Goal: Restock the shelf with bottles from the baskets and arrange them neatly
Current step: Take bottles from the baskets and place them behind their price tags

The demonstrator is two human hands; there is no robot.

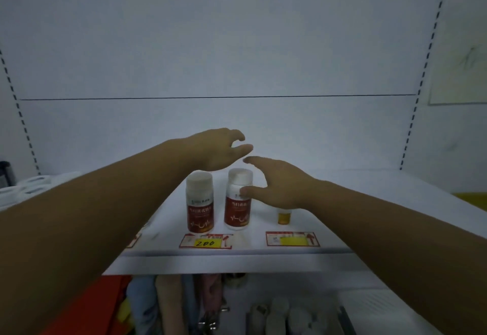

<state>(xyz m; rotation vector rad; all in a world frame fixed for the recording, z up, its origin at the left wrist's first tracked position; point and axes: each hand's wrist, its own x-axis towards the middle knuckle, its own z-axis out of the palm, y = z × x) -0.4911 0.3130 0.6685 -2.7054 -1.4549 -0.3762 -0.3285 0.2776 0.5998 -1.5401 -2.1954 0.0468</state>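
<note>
**Left red-labelled bottle**: white cap, standing upright on the white shelf. Its long axis is vertical, cap up, label facing you. It sits near the shelf's front edge, just behind the price tag marked "200".

**Right red-labelled bottle**: same pattern, also upright with cap up and label toward you. It stands just beside the first, with a narrow gap between them.

**Small amber bottle**: upright on the same shelf, to the right of the pair and partly hidden under your right wrist. It stands behind a second price tag with a yellow field.

**Your left hand**: hovers above and behind the left bottle, palm down. Its grip is loose, with fingers lightly curled and holding nothing.

**Your right hand**: its grip is spread in a wide C round the right bottle's top — forefinger over the cap, thumb across the bottle's shoulder. You cannot tell whether the thumb touches the bottle.

**Below the shelf**: several pale bottles, blurred, and an orange-red shape at the left.
</note>
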